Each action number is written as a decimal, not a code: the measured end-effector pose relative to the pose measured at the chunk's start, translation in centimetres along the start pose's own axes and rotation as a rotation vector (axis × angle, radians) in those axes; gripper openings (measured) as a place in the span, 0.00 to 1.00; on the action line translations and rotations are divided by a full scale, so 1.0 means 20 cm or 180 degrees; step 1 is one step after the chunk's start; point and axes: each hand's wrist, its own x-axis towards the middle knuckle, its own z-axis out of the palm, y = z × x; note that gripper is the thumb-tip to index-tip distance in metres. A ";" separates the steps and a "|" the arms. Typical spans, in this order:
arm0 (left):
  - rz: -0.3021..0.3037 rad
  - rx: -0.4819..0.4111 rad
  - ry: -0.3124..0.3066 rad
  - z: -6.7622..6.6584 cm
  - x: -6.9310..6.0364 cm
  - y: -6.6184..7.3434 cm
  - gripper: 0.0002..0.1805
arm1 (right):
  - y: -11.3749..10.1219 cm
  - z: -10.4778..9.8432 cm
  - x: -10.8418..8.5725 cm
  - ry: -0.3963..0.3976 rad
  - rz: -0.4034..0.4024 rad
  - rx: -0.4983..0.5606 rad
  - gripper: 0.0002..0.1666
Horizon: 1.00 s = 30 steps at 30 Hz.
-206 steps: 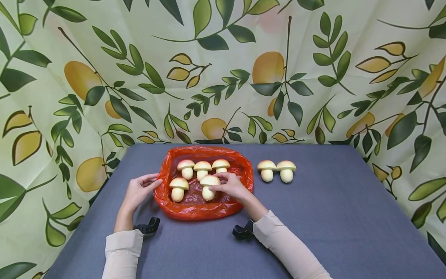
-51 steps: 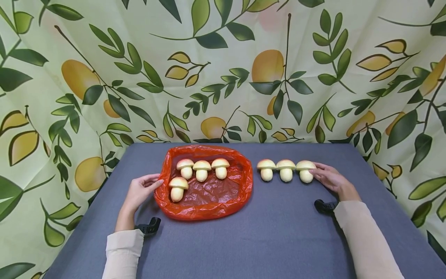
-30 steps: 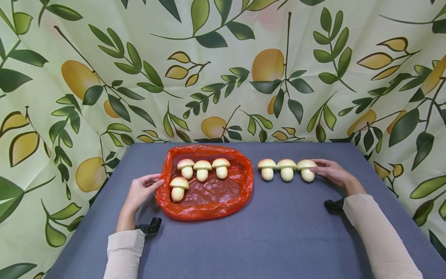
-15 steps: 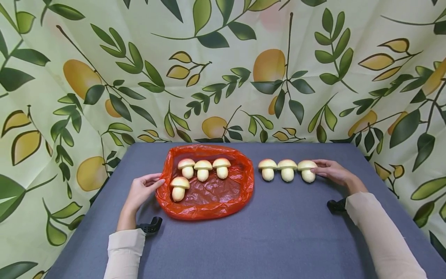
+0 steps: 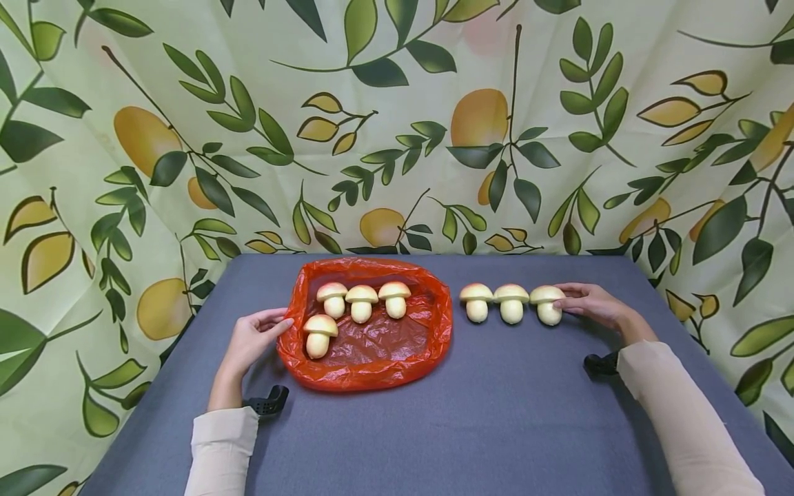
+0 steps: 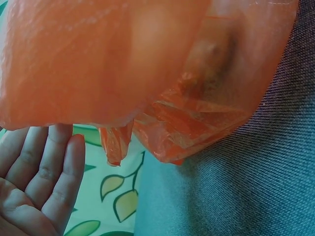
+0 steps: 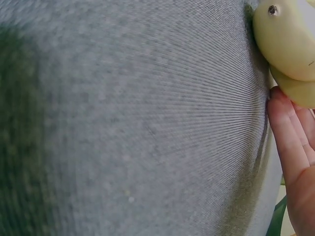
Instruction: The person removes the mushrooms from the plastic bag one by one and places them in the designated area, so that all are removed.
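My right hand (image 5: 592,306) holds the stem side of a pale yellow mushroom (image 5: 548,306) with thumb and fingers. It stands at the right end of a row, beside two similar mushrooms (image 5: 511,310). The right wrist view shows fingers against its cap (image 7: 298,91). My left hand (image 5: 249,341) pinches the left rim of a red plastic bag (image 5: 366,377), thumb over the edge. In the left wrist view the bag (image 6: 98,64) hides most of its fingertips. Inside the bag are three mushrooms (image 5: 361,310) in a back row and one mushroom (image 5: 318,342) at front left.
Blue-grey cloth covers the table (image 5: 496,413). Behind it hangs a leaf-and-lemon patterned curtain (image 5: 397,138). Black wrist cameras (image 5: 268,401) sit under both cuffs and stick out toward the middle.
The front mushroom that my right hand gripped inside the bag has come out to the right end of the row. Lately the right hand has barely shifted. The left hand stays on the rim.
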 end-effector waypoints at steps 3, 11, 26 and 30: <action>0.0011 -0.0020 0.0005 0.00 0.00 0.00 0.22 | -0.01 0.00 0.00 0.0020 -0.0008 -0.0091 0.44; 0.0038 -0.0119 0.0003 0.00 0.00 0.00 0.22 | -0.09 -0.03 -0.05 0.0182 -0.0030 -0.0449 0.42; 0.0005 -0.0140 0.0006 -0.01 -0.01 0.00 0.22 | -0.30 0.02 -0.11 0.0535 -0.0689 -0.0242 0.14; 0.0015 -0.0144 0.0009 -0.01 -0.01 0.01 0.22 | -0.35 0.08 -0.11 0.0538 -0.0762 -0.0287 0.15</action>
